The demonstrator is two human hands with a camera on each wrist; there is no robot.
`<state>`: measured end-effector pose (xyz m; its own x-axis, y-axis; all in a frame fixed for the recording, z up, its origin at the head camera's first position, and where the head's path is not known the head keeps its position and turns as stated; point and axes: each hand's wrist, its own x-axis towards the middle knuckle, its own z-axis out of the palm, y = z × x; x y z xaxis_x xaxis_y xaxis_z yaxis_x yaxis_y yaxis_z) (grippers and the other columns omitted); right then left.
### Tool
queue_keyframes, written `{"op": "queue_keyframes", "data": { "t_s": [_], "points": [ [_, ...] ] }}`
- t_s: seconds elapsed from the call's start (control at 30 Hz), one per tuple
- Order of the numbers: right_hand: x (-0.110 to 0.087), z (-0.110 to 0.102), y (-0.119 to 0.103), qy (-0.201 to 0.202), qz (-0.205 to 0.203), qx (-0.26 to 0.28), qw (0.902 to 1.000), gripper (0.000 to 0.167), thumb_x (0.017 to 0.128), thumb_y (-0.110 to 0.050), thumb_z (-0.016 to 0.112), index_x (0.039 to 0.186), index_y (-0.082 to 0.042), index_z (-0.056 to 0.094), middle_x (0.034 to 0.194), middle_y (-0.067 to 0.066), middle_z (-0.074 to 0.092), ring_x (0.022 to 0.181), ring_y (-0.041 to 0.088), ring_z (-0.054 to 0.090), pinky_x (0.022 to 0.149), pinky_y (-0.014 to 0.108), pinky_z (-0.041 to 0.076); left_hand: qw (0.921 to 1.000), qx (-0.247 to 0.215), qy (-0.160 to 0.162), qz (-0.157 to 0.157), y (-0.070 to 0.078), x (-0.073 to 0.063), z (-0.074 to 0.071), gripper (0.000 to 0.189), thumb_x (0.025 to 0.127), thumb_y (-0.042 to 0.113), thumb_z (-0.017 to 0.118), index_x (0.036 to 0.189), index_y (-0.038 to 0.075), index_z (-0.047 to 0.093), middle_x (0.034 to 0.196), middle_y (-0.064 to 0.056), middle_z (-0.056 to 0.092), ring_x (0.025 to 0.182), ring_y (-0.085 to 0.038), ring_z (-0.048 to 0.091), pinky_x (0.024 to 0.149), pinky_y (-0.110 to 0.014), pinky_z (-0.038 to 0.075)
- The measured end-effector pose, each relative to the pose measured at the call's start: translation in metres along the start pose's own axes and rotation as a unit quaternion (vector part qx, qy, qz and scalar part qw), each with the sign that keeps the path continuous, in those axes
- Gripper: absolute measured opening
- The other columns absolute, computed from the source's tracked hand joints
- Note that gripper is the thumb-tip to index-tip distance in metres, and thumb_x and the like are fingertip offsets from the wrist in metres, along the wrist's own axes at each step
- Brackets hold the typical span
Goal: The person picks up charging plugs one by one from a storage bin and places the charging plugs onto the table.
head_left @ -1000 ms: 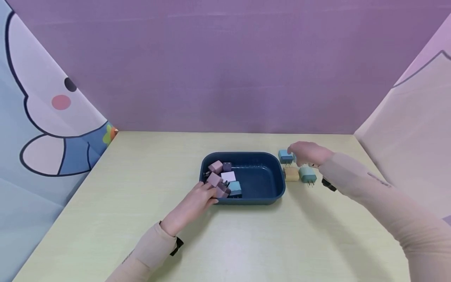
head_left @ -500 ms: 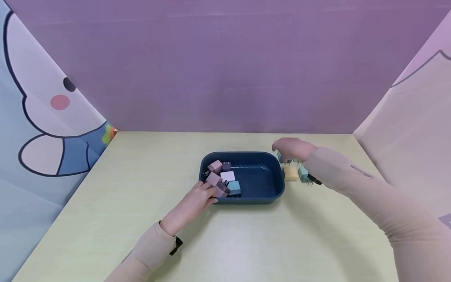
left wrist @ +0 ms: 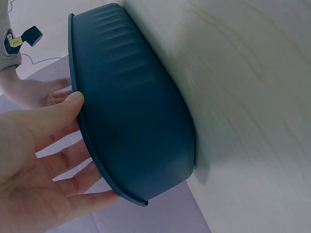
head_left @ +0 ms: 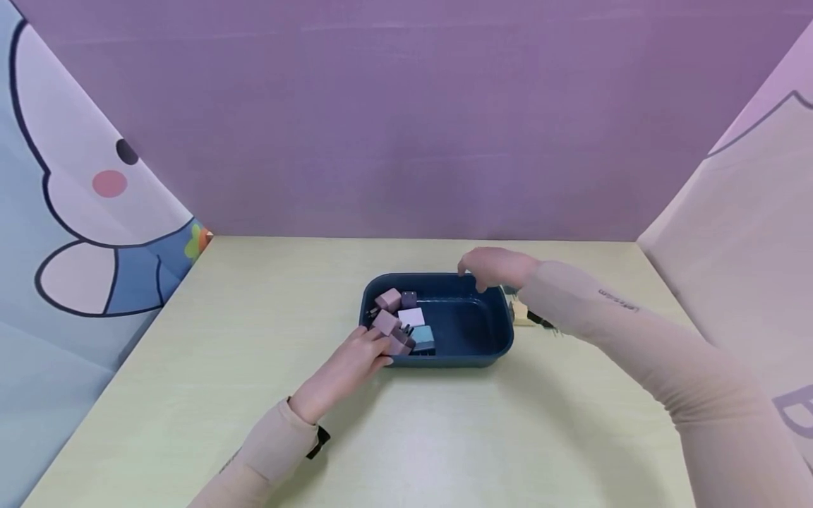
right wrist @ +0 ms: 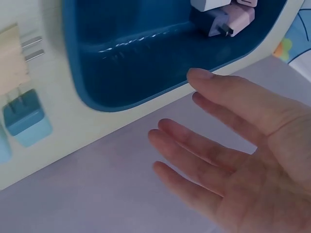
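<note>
A dark blue plastic bin [head_left: 466, 361] stands on the table, and my left hand [head_left: 356, 358] grips its near left rim. In the left wrist view the thumb [left wrist: 74, 99] presses the rim, with the fingers reaching over to the other side. Several charger plugs lie in the bin's left half: pink ones [head_left: 388, 300], a dark purple one [head_left: 409, 300], a white one [head_left: 412, 317] and a blue one [head_left: 423, 337]. Over the bin's far right corner, my right hand [head_left: 497, 267] hovers with fingers spread and nothing in them.
Right of the bin, a yellow charger plug [right wrist: 12, 60] and a light blue charger plug [right wrist: 30, 127] lie on the table [head_left: 432, 437], partly behind my right sleeve [head_left: 591, 303] in the head view. A purple backdrop [head_left: 406, 141] rises behind the table.
My right hand has moved left, from above the blue charger plugs beside the bin to over the bin's far right corner. My left hand and the bin stay put.
</note>
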<state>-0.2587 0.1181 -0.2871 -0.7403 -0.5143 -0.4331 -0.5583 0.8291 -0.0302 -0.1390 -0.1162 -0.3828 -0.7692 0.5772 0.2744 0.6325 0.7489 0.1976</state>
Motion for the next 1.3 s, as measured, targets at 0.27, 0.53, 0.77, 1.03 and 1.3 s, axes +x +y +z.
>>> {"op": "queue_keyframes", "data": {
  "t_s": [0.27,0.53,0.77,1.03,1.3],
  "points": [
    [0.009,0.000,-0.018,0.000,-0.005,0.014,0.9999,0.042,0.079,0.001,0.062,0.120,-0.005,0.054,0.125,0.009,0.050,0.112,0.024,0.047,0.087,0.035,0.041,1.0000,-0.003,-0.002,-0.006,0.001,0.000,0.002,0.012,0.076,0.015,0.068,0.084,0.007,0.063,0.080,-0.003,0.057,0.064,-0.015,0.037,0.057,-0.023,0.031],
    [0.018,0.002,-0.036,0.019,-0.043,0.004,0.9989,0.041,0.079,0.000,0.063,0.118,-0.007,0.056,0.124,0.007,0.051,0.109,0.021,0.049,0.088,0.033,0.041,1.0000,-0.003,0.002,-0.003,0.000,0.000,0.002,0.012,0.075,0.014,0.069,0.082,0.007,0.062,0.078,-0.002,0.057,0.063,-0.014,0.037,0.058,-0.023,0.030],
    [0.021,0.004,-0.050,0.012,-0.076,-0.007,0.9970,0.042,0.079,0.000,0.063,0.119,-0.008,0.055,0.124,0.006,0.051,0.110,0.020,0.049,0.086,0.031,0.042,1.0000,-0.004,-0.001,-0.004,0.001,0.001,0.002,0.011,0.075,0.014,0.069,0.078,0.007,0.061,0.076,-0.001,0.056,0.063,-0.014,0.037,0.057,-0.023,0.030],
    [0.029,0.008,-0.061,0.006,-0.114,-0.014,0.9934,0.042,0.079,-0.003,0.064,0.120,-0.010,0.055,0.122,0.004,0.053,0.107,0.017,0.051,0.081,0.027,0.044,0.9999,-0.003,0.009,0.008,0.000,0.000,0.003,0.013,0.075,0.014,0.069,0.074,0.008,0.058,0.073,0.000,0.054,0.062,-0.014,0.036,0.057,-0.023,0.030],
    [0.032,0.014,-0.073,-0.007,-0.143,0.001,0.9897,0.040,0.079,-0.003,0.064,0.118,-0.014,0.057,0.121,0.000,0.054,0.110,0.016,0.049,0.077,0.025,0.045,0.9997,-0.013,0.012,0.016,-0.001,0.000,0.004,0.014,0.074,0.012,0.070,0.071,0.007,0.057,0.070,0.000,0.053,0.061,-0.012,0.035,0.057,-0.022,0.030]
  ]
}}
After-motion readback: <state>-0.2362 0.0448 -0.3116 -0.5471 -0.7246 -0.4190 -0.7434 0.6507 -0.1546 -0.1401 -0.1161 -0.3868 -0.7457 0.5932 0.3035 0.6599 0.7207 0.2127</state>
